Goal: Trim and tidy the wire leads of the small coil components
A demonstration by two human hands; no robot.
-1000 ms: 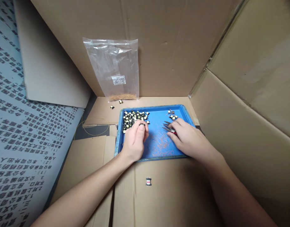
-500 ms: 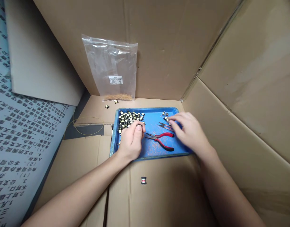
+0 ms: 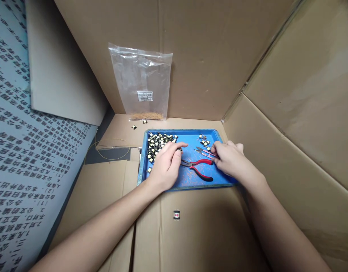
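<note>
My left hand is above the left-middle of the blue tray. Its thumb and index finger pinch a small dark part, probably a small coil transformer, mostly hidden by the fingers. Over the tray's right edge, my right hand has its fingers closed round the pink handles of small scissors, whose slim blades point left and stand slightly apart. Between the hands lie red-handled pliers, jaws toward my left hand. Several black-and-yellow transformers are piled at the tray's left.
A few more transformers lie at the tray's back right, with orange scraps on its floor. A clear bag leans on the cardboard wall behind. One part with red marks sits on the cardboard in front. Cardboard walls stand around.
My right hand has come down from the small parts at the tray's back right and closed on the scissors' handles. My left index finger has straightened somewhat. The whole view has shifted slightly.
</note>
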